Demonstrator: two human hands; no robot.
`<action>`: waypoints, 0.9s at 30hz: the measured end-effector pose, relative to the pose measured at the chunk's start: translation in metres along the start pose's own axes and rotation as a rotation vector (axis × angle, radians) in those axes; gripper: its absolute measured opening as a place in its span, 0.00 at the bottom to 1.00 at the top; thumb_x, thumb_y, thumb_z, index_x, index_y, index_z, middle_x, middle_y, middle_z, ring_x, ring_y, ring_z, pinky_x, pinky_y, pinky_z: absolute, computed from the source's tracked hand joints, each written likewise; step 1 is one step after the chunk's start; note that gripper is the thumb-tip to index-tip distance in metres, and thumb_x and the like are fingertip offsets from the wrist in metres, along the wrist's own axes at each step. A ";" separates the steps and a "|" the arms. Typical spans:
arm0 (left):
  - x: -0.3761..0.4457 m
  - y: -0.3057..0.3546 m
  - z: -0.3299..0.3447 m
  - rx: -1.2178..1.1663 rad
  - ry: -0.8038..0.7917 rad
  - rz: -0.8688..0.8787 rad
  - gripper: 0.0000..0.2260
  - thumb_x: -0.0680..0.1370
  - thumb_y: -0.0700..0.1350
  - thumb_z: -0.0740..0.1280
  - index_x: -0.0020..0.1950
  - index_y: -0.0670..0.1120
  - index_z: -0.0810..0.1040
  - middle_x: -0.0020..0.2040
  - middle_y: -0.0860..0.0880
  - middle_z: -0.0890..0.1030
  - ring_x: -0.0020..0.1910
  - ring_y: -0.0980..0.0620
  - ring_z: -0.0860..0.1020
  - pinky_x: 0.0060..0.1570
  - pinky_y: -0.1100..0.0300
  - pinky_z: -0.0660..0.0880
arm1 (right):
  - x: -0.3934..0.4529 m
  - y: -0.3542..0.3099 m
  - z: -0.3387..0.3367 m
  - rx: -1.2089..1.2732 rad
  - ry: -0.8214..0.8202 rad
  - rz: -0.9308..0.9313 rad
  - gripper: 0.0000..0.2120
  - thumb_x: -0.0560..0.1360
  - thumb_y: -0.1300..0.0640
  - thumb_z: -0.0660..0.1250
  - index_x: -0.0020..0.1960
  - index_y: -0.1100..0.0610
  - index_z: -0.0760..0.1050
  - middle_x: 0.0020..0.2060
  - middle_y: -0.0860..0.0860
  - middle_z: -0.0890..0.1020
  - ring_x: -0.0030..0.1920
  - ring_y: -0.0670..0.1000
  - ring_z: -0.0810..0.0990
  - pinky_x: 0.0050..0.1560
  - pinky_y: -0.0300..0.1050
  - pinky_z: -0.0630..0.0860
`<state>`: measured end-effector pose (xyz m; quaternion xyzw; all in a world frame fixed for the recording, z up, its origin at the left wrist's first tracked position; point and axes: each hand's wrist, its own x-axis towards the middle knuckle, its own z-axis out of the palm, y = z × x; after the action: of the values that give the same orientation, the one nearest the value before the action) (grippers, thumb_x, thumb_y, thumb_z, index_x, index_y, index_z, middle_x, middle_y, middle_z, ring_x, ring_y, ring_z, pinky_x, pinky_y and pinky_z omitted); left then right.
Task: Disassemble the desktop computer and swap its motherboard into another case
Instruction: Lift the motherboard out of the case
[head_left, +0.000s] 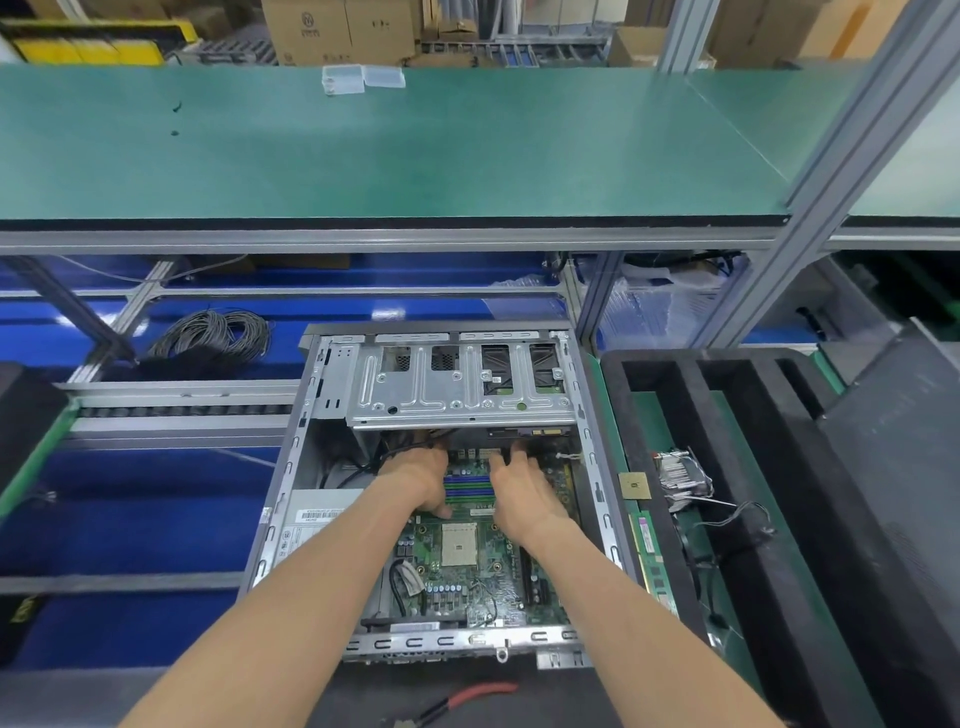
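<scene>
Hands: left hand (422, 480) & right hand (519, 488) both reach under drive cage (457, 384); fingertips hidden, grip can't tell.
Board: motherboard (467, 566) sits in case (306, 415).
Risk: blind tugging could snap a plug or flex board.
Loose bits: chip (635, 486), memory stick (652, 561) beside case, easily knocked.

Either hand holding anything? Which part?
Cannot tell: left hand and right hand reach under the drive cage, fingertips hidden over the motherboard.

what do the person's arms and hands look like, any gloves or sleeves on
Both arms are bare from the bottom of the frame up to the wrists, with no sleeves showing. The left hand and right hand wear no gloves. No watch, wrist strap, ring or other marking is visible on either one, though the fingertips are hidden under the metal drive cage.
</scene>
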<state>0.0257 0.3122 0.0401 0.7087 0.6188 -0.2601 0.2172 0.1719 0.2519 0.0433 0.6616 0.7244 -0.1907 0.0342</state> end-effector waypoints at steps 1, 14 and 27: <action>0.000 0.001 0.000 -0.009 -0.003 0.003 0.33 0.73 0.55 0.76 0.71 0.45 0.67 0.68 0.46 0.75 0.63 0.45 0.76 0.60 0.51 0.75 | 0.000 0.000 0.000 0.004 -0.002 -0.002 0.30 0.74 0.72 0.66 0.74 0.63 0.63 0.70 0.65 0.64 0.69 0.65 0.67 0.63 0.57 0.75; 0.004 0.001 -0.002 -0.124 0.027 0.001 0.29 0.76 0.51 0.73 0.72 0.43 0.68 0.66 0.44 0.76 0.62 0.44 0.76 0.58 0.54 0.74 | 0.002 -0.001 0.000 0.040 0.082 0.007 0.22 0.76 0.69 0.67 0.68 0.68 0.68 0.59 0.64 0.73 0.62 0.62 0.73 0.58 0.53 0.78; 0.006 0.002 0.000 -0.104 0.102 0.019 0.16 0.80 0.51 0.69 0.64 0.44 0.73 0.62 0.44 0.79 0.55 0.44 0.77 0.52 0.54 0.73 | 0.012 -0.003 -0.003 0.020 0.066 0.026 0.14 0.78 0.70 0.66 0.63 0.68 0.72 0.54 0.64 0.76 0.57 0.63 0.75 0.50 0.52 0.77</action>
<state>0.0286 0.3164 0.0369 0.7145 0.6352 -0.1889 0.2244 0.1685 0.2638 0.0430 0.6772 0.7145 -0.1754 0.0061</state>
